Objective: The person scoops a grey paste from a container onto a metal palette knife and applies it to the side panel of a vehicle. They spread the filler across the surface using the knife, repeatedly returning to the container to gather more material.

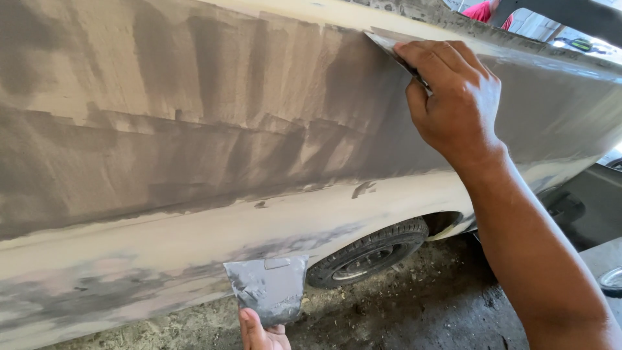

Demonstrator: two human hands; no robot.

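My right hand grips a thin metal spreader and presses its blade flat against the upper part of a car body panel. The panel is cream coloured and covered with wide grey streaks of filler. At the bottom of the view, my left hand holds up a second flat metal blade smeared with grey filler, just below the panel's lower edge. Only the fingertips of that hand show.
A car wheel with a black tyre sits in the wheel arch at lower middle. Dirty concrete floor lies below. Someone in a red garment stands beyond the car at top right.
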